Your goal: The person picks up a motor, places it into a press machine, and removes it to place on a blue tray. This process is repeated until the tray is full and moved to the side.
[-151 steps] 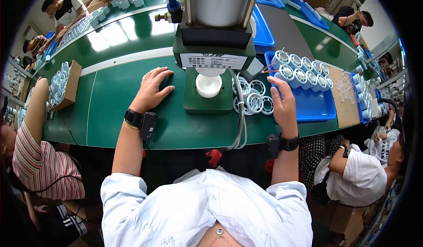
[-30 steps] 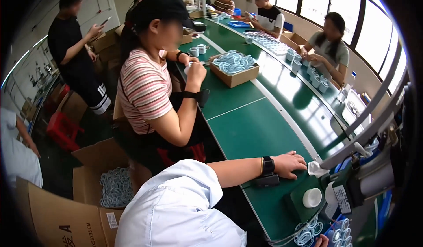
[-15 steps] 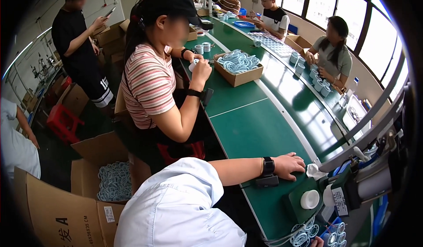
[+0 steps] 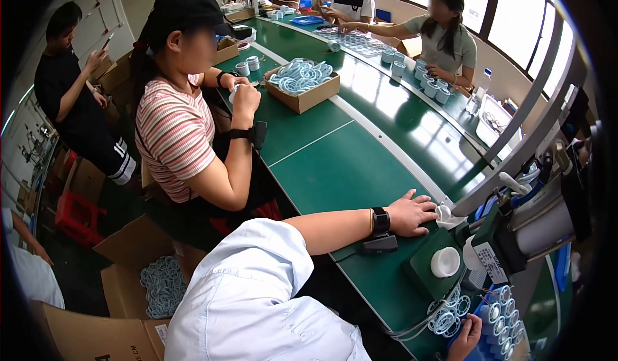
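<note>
My left hand (image 4: pixel 412 213) lies flat on the green tabletop (image 4: pixel 322 174), fingers spread and holding nothing. It rests just beyond a green machine block (image 4: pixel 421 264) that carries a white round fixture (image 4: pixel 445 262). At the lower edge my right hand (image 4: pixel 465 340) shows only in part, its fingers curled together beside a blue bin (image 4: pixel 477 304). What they grip, if anything, is hidden. Several light-blue cylindrical parts with thin wires (image 4: pixel 501 322) fill that bin. Next to my right hand sits a small pile of light-blue rings (image 4: pixel 447 316).
A machine with a grey cylinder (image 4: pixel 544 222) stands at the right. A worker in a striped shirt (image 4: pixel 177 142) sits at the left, near a carton of light-blue rings (image 4: pixel 302 81). Across the table another worker (image 4: pixel 444 36) handles blue cups (image 4: pixel 431 87). An open carton (image 4: pixel 122 290) stands lower left.
The view has shifted, so the scene sits further left and higher. More of my right hand shows by the bin. My left hand stays flat on the table. The worker opposite has stretched out an arm.
</note>
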{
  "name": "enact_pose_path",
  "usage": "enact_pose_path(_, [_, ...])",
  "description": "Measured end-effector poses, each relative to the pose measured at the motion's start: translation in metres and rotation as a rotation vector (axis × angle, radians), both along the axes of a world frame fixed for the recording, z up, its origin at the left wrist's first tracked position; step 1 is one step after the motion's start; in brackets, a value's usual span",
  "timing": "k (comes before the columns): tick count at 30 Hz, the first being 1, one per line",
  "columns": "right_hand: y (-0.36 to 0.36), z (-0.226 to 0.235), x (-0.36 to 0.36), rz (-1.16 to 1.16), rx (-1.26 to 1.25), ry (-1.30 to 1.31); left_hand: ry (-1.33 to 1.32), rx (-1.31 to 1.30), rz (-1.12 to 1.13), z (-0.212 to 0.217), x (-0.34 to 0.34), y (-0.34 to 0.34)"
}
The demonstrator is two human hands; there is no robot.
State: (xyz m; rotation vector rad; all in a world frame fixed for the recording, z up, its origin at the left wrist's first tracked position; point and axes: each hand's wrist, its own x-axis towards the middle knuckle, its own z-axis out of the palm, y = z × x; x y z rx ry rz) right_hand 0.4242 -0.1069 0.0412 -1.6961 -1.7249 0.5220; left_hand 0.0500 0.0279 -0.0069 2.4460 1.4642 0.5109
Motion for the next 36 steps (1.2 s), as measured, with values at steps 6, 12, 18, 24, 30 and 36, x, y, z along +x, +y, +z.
enact_pose_path(6, [-0.001, 0.002, -0.003, -0.021, -0.005, -0.016, 0.001, -0.033, -0.054, 0.002, -0.005, -0.003])
enact_pose_path(12, [0.001, 0.003, -0.004, -0.010, -0.015, -0.001, 0.005, -0.024, -0.073, 0.002, -0.006, -0.005])
enact_pose_path(18, [0.004, 0.000, -0.001, -0.001, -0.016, -0.006, -0.065, -0.045, -0.065, 0.003, -0.006, -0.003])
enact_pose_path(24, [0.005, -0.002, -0.002, 0.007, -0.010, 0.030, -0.105, -0.094, -0.059, 0.007, -0.002, -0.005])
enact_pose_path(30, [0.005, -0.006, -0.004, 0.003, -0.014, 0.061, -0.121, -0.075, -0.054, 0.005, -0.007, -0.007])
enact_pose_path(36, [0.010, -0.032, 0.018, 0.055, 0.038, 0.207, -0.108, -0.087, -0.083, 0.016, -0.003, -0.010])
